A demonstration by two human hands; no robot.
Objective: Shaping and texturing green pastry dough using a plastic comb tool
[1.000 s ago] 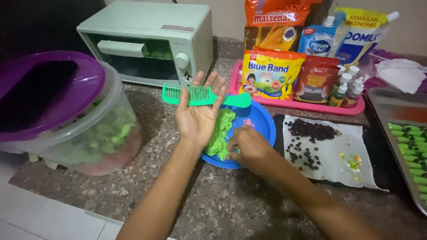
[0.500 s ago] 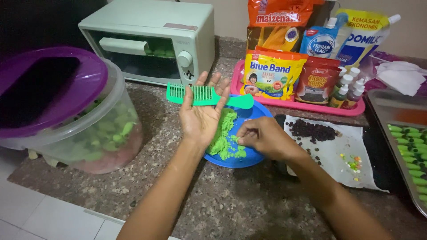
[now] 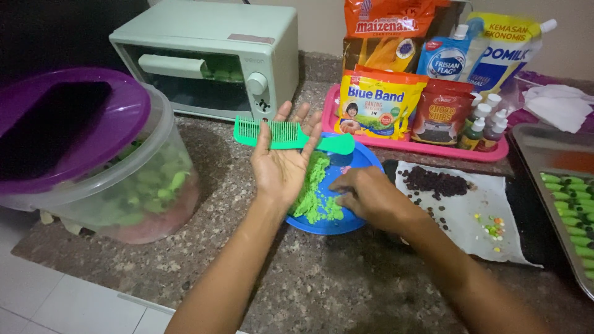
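Observation:
My left hand (image 3: 281, 162) is held palm up over the left edge of a blue plate (image 3: 361, 162), with a green comb (image 3: 291, 135) lying across its fingers and the thumb over it. Bright green dough (image 3: 314, 196) is heaped on the plate. My right hand (image 3: 370, 196) is down on the plate with its fingertips pinching into the dough; what it has between them is hidden.
A mint-green toaster oven (image 3: 210, 59) stands at the back. A clear tub with a purple lid (image 3: 86, 154) is at the left. A pink tray (image 3: 421, 145) holds ingredient packets and small bottles. White paper with chocolate chips (image 3: 461, 204) and a metal baking tray (image 3: 560, 192) of green pieces lie to the right.
My right hand has slid left and lower on the plate, onto the dough. The left hand with the comb has hardly moved.

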